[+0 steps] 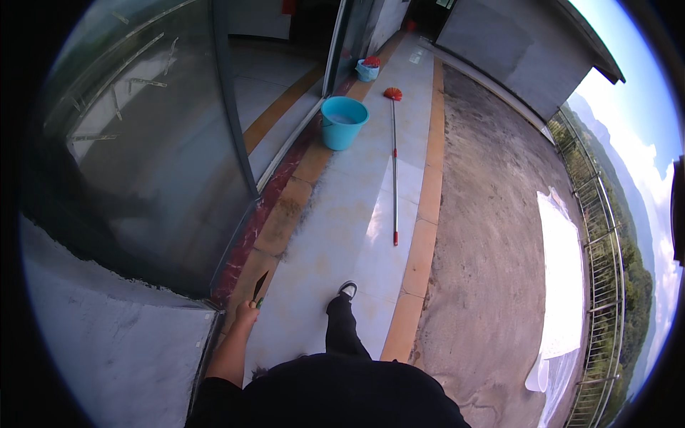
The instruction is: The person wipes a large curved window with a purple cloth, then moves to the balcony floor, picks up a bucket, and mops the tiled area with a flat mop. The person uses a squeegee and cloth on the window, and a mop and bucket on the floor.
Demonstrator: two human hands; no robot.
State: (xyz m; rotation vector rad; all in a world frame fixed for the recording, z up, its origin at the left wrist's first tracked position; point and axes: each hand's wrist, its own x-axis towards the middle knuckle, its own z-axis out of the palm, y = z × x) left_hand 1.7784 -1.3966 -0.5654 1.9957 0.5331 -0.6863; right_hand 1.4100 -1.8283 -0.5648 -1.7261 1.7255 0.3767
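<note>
My left hand (247,313) is closed around the handle of a pointed tool with a dark, tapering blade (260,284), which looks like a small trowel or a knife; a bit of green shows at the handle. The blade points forward over the tan border tiles. My right hand is out of view. Ahead on the pale tiled walkway lies a long pole with a red brush head (395,176). Left of it stands a turquoise plastic bucket (344,128) by the doorway, with what looks like liquid inside.
A smaller lined bucket (367,71) holding something red stands farther along. Glass panels (160,160) and a low white wall (118,331) border the left. Rough concrete, a white sheet (562,278) and a metal railing (602,246) lie to the right.
</note>
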